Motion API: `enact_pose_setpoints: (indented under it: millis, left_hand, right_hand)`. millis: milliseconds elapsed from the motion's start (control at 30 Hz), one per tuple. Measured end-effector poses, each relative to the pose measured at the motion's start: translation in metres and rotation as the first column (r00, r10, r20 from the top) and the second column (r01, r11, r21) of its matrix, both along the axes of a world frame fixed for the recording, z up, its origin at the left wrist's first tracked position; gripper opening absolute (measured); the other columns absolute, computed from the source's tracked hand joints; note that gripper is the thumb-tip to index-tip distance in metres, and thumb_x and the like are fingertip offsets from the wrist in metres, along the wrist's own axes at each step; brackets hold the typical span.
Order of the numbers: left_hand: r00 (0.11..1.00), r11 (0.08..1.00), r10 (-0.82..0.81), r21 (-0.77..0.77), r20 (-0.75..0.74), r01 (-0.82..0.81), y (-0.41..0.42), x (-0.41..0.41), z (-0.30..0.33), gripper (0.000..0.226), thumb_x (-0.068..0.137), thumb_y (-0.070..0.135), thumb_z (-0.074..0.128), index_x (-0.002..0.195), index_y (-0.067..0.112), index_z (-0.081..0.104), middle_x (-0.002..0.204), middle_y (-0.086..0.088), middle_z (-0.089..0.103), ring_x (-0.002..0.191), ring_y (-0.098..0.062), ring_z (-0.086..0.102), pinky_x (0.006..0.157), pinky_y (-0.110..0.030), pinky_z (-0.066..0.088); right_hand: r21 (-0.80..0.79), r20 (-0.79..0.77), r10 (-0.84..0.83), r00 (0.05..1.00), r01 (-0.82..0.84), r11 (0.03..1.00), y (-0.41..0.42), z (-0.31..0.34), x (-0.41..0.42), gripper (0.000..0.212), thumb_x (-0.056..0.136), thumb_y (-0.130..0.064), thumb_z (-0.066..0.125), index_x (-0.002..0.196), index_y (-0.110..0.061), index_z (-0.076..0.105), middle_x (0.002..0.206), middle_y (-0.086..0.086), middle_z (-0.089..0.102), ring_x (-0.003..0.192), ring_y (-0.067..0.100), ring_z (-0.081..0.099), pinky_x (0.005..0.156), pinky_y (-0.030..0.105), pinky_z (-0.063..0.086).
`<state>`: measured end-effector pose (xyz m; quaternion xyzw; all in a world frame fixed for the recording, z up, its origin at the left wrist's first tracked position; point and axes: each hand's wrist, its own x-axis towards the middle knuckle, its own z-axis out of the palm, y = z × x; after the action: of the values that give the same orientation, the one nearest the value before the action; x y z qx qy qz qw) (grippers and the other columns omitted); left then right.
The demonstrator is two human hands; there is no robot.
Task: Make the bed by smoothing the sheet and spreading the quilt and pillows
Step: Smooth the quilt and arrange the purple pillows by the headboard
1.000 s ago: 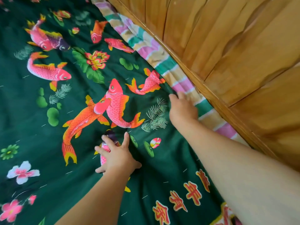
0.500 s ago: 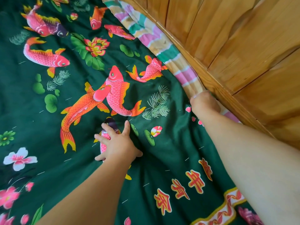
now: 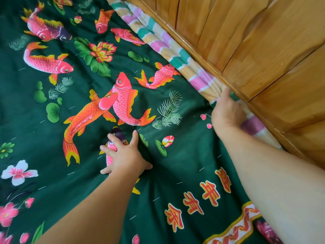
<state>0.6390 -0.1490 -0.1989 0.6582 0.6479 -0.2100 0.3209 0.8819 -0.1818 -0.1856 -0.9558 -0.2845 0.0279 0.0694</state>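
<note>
I take the wooden headboard [image 3: 255, 55] as my landmark; it runs along the far right side of my view. Pressed against its lower edge lies the striped sheet [image 3: 168, 48], banded in pink, green and pale orange. The dark green quilt [image 3: 179, 166], printed with pink and orange fish, lotus flowers and red characters, covers the bed away from the headboard and overlaps the sheet's near edge.

My right hand [image 3: 226, 111] sits just beside the headboard's bottom rail, where quilt and sheet meet. Its fingers curl downward into the bunched striped fabric there; I can't tell whether they pinch the sheet, the quilt's edge, or both, as the fingertips are hidden.

My left hand [image 3: 124, 155] rests well away from the headboard, flat on the quilt, fingers spread wide and straight, palm down on a fish print. Creases in the quilt radiate from under it.
</note>
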Motion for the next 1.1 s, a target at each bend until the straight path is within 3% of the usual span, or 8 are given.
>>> enact_pose_setpoints:
  millis: [100, 200, 433, 600, 733, 867, 1000, 1100]
  left_hand:
    - [1.000, 1.000, -0.006, -0.001, -0.002, 0.006, 0.001, 0.000, -0.001, 0.117, 0.065, 0.042, 0.083, 0.142, 0.055, -0.003, 0.150, -0.008, -0.033, 0.140, -0.045, -0.019, 0.097, -0.072, 0.028]
    - [1.000, 1.000, -0.012, 0.008, -0.003, 0.012, 0.001, -0.001, -0.002, 0.116, 0.065, 0.043, 0.083, 0.143, 0.055, -0.003, 0.150, -0.008, -0.034, 0.140, -0.045, -0.020, 0.099, -0.070, 0.029]
    - [1.000, 1.000, -0.003, 0.002, -0.003, 0.003, -0.001, -0.002, 0.000, 0.115, 0.065, 0.045, 0.082, 0.141, 0.057, -0.004, 0.150, -0.006, -0.035, 0.140, -0.043, -0.021, 0.095, -0.073, 0.032]
    - [1.000, 1.000, -0.005, -0.001, -0.023, 0.005, -0.002, -0.001, 0.003, 0.116, 0.065, 0.047, 0.081, 0.141, 0.057, -0.007, 0.150, -0.007, -0.034, 0.140, -0.043, -0.020, 0.094, -0.071, 0.033]
    - [0.999, 1.000, 0.009, 0.023, -0.048, -0.008, -0.002, -0.001, -0.001, 0.117, 0.064, 0.048, 0.081, 0.140, 0.058, -0.008, 0.150, -0.005, -0.034, 0.140, -0.041, -0.018, 0.094, -0.070, 0.035]
    - [0.998, 1.000, 0.013, -0.008, -0.067, -0.014, 0.000, 0.000, -0.005, 0.118, 0.064, 0.048, 0.081, 0.138, 0.060, -0.009, 0.148, -0.004, -0.038, 0.140, -0.040, -0.021, 0.095, -0.069, 0.035]
    - [0.996, 1.000, -0.013, -0.023, -0.085, 0.012, 0.000, -0.001, -0.001, 0.117, 0.066, 0.048, 0.080, 0.139, 0.059, -0.011, 0.148, -0.005, -0.039, 0.140, -0.041, -0.021, 0.094, -0.067, 0.035]
    - [0.995, 0.998, -0.038, -0.055, -0.089, 0.033, 0.003, -0.002, 0.003, 0.116, 0.066, 0.049, 0.079, 0.140, 0.057, -0.011, 0.148, -0.007, -0.038, 0.141, -0.042, -0.020, 0.093, -0.065, 0.036]
  right_hand:
    - [-0.187, -0.192, 0.066, 0.979, -0.102, 0.977, -0.002, -0.018, -0.031, 0.050, 0.100, -0.038, 0.034, 0.143, -0.015, 0.024, 0.145, 0.026, 0.034, 0.134, 0.040, 0.031, 0.104, 0.055, 0.030]
    - [-0.295, -0.302, 0.005, 0.953, -0.099, 0.951, 0.000, -0.026, -0.034, 0.069, 0.092, -0.066, 0.021, 0.150, -0.037, -0.003, 0.160, 0.008, -0.005, 0.145, 0.036, -0.006, 0.103, 0.075, 0.008]
    - [-0.375, -0.350, -0.056, 0.935, -0.086, 0.923, 0.038, -0.018, -0.002, 0.105, 0.066, -0.092, 0.031, 0.149, -0.035, 0.000, 0.156, 0.013, 0.011, 0.138, 0.043, 0.017, 0.100, 0.067, 0.029]
    - [-0.311, -0.226, 0.032, 0.974, -0.103, 0.945, 0.055, -0.003, -0.007, 0.079, 0.087, -0.060, 0.047, 0.148, -0.018, 0.019, 0.149, 0.019, 0.025, 0.135, 0.040, 0.026, 0.100, 0.060, 0.036]
    - [-0.233, -0.318, 0.416, 0.852, -0.495, 0.837, 0.068, -0.012, -0.049, 0.075, 0.087, -0.071, 0.035, 0.148, -0.045, -0.001, 0.160, 0.005, -0.009, 0.144, 0.041, -0.009, 0.102, 0.075, 0.013]
    - [-0.293, -0.424, 0.213, 0.880, -0.355, 0.888, 0.118, -0.015, -0.025, 0.077, 0.084, -0.077, 0.028, 0.146, -0.050, -0.009, 0.160, -0.001, -0.014, 0.141, 0.049, -0.013, 0.102, 0.075, 0.009]
    - [-0.481, -0.329, 0.123, 0.936, -0.278, 0.831, 0.159, 0.000, -0.037, 0.075, 0.095, -0.049, 0.038, 0.152, -0.026, -0.007, 0.158, 0.017, 0.010, 0.140, 0.049, 0.015, 0.108, 0.063, 0.021]
    - [-0.574, -0.187, 0.493, 0.849, -0.502, 0.647, 0.179, 0.023, -0.060, 0.048, 0.092, -0.020, 0.050, 0.139, -0.010, 0.044, 0.141, 0.010, 0.047, 0.128, 0.033, 0.046, 0.095, 0.040, 0.044]
